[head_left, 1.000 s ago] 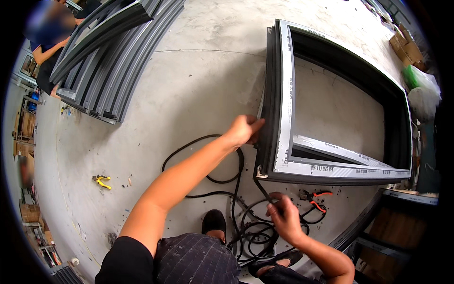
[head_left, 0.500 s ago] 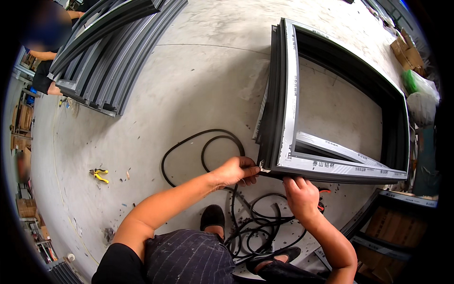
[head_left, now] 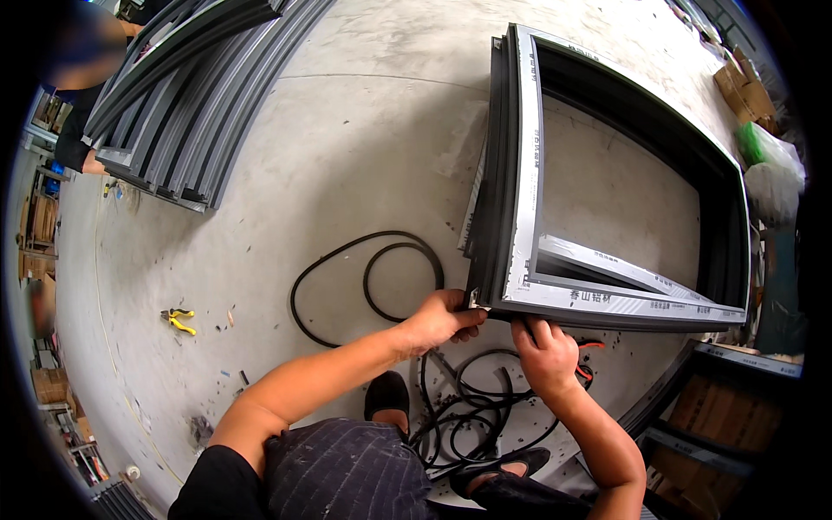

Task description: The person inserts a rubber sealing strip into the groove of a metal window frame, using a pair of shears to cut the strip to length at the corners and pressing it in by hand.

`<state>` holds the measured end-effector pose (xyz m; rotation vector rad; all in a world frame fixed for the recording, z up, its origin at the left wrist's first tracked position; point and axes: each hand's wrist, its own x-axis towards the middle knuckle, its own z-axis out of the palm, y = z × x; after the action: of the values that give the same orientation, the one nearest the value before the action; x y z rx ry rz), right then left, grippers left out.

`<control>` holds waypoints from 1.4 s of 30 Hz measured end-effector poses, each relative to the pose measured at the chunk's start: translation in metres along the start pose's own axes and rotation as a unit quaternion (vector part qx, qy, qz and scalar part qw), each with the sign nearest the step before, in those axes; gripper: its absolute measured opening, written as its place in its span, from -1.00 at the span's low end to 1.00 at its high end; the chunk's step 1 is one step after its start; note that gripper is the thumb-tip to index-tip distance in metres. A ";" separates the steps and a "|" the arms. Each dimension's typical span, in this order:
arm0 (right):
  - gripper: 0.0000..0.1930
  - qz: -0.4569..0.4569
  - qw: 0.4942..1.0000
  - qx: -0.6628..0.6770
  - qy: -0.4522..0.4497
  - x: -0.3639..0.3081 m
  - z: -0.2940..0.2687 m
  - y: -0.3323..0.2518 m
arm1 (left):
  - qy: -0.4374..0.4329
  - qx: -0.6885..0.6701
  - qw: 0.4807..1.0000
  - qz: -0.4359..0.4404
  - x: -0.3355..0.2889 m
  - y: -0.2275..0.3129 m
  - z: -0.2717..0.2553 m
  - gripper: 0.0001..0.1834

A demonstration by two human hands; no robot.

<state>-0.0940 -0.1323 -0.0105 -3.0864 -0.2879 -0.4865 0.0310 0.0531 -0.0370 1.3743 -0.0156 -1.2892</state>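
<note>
A stack of dark grey window frames with silver protective film stands to my right, its near left corner between my hands. My left hand is closed, thumb and fingers pinched together at that corner. My right hand is closed too, with its fingertips tucked against the dark underside of the frame's near edge. What lies between the fingers of either hand is hidden. A long black rubber strip lies in loops on the floor, and part of it passes behind my left hand. More coils of it lie by my feet.
Yellow-handled pliers lie on the floor at left. An orange-handled tool is partly hidden behind my right hand. Dark profiles are stacked far left beside another person. More filmed frames stand lower right, and cartons upper right.
The view has shifted slightly. Both hands stay at the frame's corner; my right hand's fingers have moved a little closer to my left hand.
</note>
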 end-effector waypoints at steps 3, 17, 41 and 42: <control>-0.69 -0.005 1.000 -0.003 -0.002 -0.001 0.001 0.001 | -0.003 -0.017 1.000 -0.003 -0.001 0.000 0.002 -0.77; -0.68 -0.025 1.000 0.012 0.003 0.003 0.006 0.001 | 0.029 -0.082 0.995 0.054 -0.005 -0.018 0.018 -0.72; -0.72 -0.029 0.999 0.041 0.014 0.005 0.011 0.005 | 0.190 0.396 0.866 0.238 0.008 0.033 -0.010 -0.74; -0.72 -0.030 0.999 0.041 0.017 0.005 0.012 0.006 | 0.184 0.380 0.877 0.228 0.007 0.032 -0.011 -0.73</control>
<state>-0.0852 -0.1366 -0.0201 -2.9949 -0.3914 -0.5139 0.0617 0.0455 -0.0222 2.1095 -0.6077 -0.6012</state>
